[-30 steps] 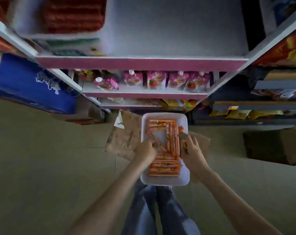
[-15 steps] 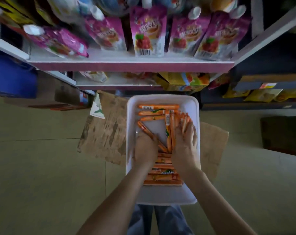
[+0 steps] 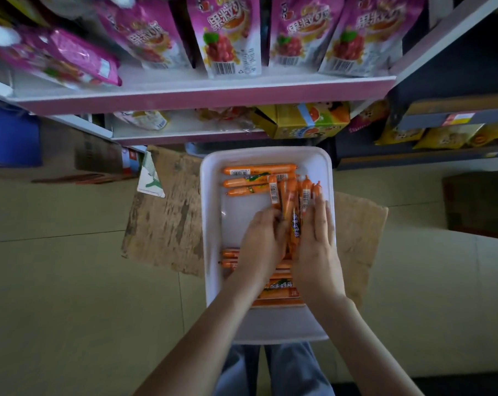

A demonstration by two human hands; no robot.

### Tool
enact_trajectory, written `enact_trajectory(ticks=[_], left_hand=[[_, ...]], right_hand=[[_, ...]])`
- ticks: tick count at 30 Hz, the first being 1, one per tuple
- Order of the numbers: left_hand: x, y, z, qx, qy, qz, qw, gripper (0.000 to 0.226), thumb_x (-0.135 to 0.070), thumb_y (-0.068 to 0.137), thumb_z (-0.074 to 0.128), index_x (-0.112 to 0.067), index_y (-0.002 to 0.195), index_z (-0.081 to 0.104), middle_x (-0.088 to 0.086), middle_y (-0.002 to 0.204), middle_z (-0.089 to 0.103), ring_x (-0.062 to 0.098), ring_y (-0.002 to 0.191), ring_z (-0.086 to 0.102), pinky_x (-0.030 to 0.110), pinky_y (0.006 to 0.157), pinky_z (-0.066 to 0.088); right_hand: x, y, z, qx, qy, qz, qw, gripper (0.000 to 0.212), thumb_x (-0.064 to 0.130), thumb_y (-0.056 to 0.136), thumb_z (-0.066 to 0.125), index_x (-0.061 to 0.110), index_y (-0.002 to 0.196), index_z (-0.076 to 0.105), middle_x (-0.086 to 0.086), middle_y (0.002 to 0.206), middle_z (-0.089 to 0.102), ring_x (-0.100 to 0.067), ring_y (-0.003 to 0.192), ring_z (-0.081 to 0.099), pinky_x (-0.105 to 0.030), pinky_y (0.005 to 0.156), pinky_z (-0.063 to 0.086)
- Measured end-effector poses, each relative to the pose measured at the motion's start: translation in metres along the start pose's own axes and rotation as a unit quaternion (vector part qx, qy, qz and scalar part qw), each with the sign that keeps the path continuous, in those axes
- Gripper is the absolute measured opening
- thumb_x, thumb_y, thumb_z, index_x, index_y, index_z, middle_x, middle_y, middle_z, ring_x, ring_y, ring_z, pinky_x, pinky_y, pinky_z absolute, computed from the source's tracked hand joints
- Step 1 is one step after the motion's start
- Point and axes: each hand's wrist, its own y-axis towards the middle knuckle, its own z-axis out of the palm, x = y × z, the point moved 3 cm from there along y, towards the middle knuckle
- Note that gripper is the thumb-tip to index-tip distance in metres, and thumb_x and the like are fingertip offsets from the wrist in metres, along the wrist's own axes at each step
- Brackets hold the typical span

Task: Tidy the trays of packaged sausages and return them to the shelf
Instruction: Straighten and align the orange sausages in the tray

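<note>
Tray (image 3: 210,224): white plastic, smooth, faint sheen on its bare bottom. Sausages (image 3: 259,169): orange plastic film, glossy, white barcode print. Cardboard (image 3: 167,224): brown, matt, rough, top layer scuffed and peeled in patches. Pouches (image 3: 230,38): pink plastic film, shiny, crinkled. Shelf (image 3: 202,95): smooth white boards, pink front strip, semi-matt; metal or laminate, can't tell. Box (image 3: 305,124): yellow printed card, slight gloss. Floor (image 3: 56,281): smooth, matt, thin seams. Jeans (image 3: 293,364): blue denim cloth, matt.
</note>
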Motion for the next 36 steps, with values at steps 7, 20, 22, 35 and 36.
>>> enact_trajectory(ticks=[7, 20, 22, 35, 36], left_hand=[[0.003, 0.010, -0.010, 0.022, 0.057, 0.078, 0.995, 0.034, -0.006, 0.090, 0.054, -0.011, 0.123, 0.061, 0.011, 0.112, 0.064, 0.025, 0.103, 0.060, 0.025, 0.091, 0.043], [0.015, 0.034, -0.042, -0.065, 0.412, 0.065, 0.906, 0.041, -0.005, 0.084, 0.028, -0.004, 0.116, 0.054, 0.017, 0.112, 0.054, 0.031, 0.102, 0.052, 0.039, 0.091, 0.043], [0.017, 0.037, -0.040, -0.025, 0.409, 0.042, 0.911, 0.042, -0.007, 0.089, 0.025, -0.004, 0.126, 0.047, 0.018, 0.124, 0.049, 0.032, 0.114, 0.046, 0.038, 0.100, 0.035], [-0.012, -0.013, -0.110, -0.226, 0.095, 0.062, 0.967, 0.019, -0.019, 0.087, 0.066, -0.006, 0.100, 0.060, 0.003, 0.087, 0.062, 0.008, 0.069, 0.056, 0.010, 0.059, 0.037], [-0.011, -0.018, -0.119, -0.250, 0.050, 0.057, 0.965, 0.018, -0.020, 0.087, 0.067, -0.008, 0.099, 0.061, -0.003, 0.086, 0.061, 0.000, 0.068, 0.055, 0.007, 0.060, 0.040]], right_hand=[[-0.008, 0.010, 0.021, -0.019, -0.123, -0.084, 0.989, 0.058, 0.028, 0.096, 0.035, 0.013, 0.151, 0.024, -0.005, 0.159, 0.016, -0.017, 0.147, 0.004, -0.040, 0.119, 0.004], [-0.006, 0.014, 0.045, -0.071, -0.260, -0.119, 0.956, 0.072, 0.025, 0.090, 0.056, 0.025, 0.153, 0.019, -0.007, 0.160, 0.010, -0.031, 0.147, 0.002, -0.053, 0.117, -0.001], [-0.004, 0.015, 0.049, -0.058, -0.275, -0.154, 0.947, 0.069, 0.026, 0.089, 0.054, 0.028, 0.151, 0.025, -0.005, 0.160, 0.015, -0.032, 0.146, 0.009, -0.053, 0.116, -0.002], [-0.008, 0.017, 0.060, -0.020, -0.285, -0.128, 0.950, 0.060, 0.026, 0.090, 0.033, 0.013, 0.149, 0.032, -0.007, 0.158, 0.020, -0.027, 0.146, 0.012, -0.049, 0.117, -0.012], [-0.005, 0.017, 0.060, -0.011, -0.276, -0.124, 0.953, 0.060, 0.027, 0.091, 0.032, 0.013, 0.149, 0.031, -0.007, 0.158, 0.020, -0.027, 0.146, 0.010, -0.049, 0.117, -0.013]])
